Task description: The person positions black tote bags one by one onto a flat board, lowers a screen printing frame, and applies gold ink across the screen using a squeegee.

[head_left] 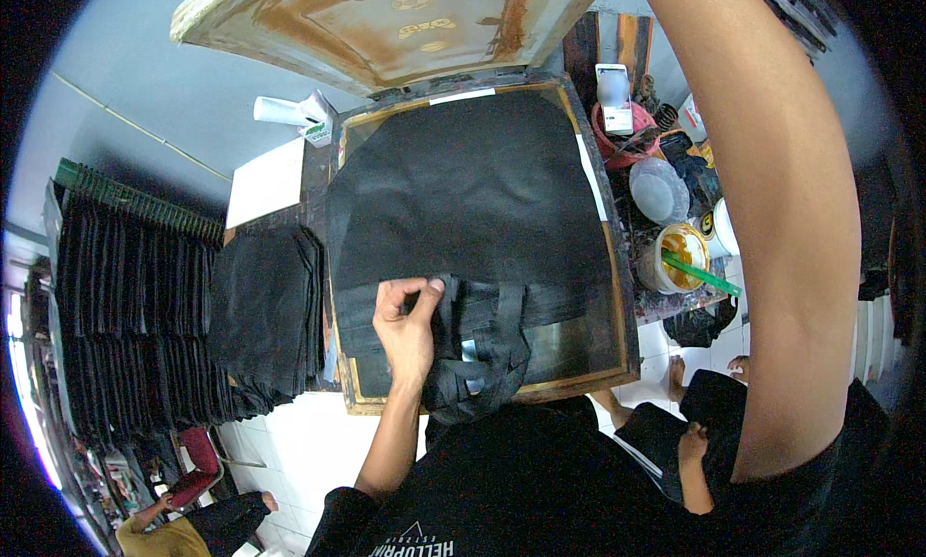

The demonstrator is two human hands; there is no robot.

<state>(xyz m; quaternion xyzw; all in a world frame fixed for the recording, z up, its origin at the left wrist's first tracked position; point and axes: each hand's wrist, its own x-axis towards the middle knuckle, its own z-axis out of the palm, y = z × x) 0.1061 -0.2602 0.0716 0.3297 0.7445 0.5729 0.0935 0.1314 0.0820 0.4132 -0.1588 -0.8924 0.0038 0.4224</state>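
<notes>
A black fabric bag (463, 190) lies flat on the wooden-framed printing table (622, 297), its handles (492, 354) hanging toward me over the near edge. My left hand (410, 316) pinches the bag's near edge between thumb and fingers. My right arm (781, 219) reaches up past the top of the picture, so its hand is hidden. The hinged printing screen (386, 17), stained with rust-coloured ink, stands tilted up above the far end of the table.
A pile of black bags (265, 306) sits left of the table, beside a rack of more bags (135, 306). A tub of yellow ink with a green stick (680, 258) and other pots stand at right. One person sits on the floor (694, 432), another at lower left (174, 528).
</notes>
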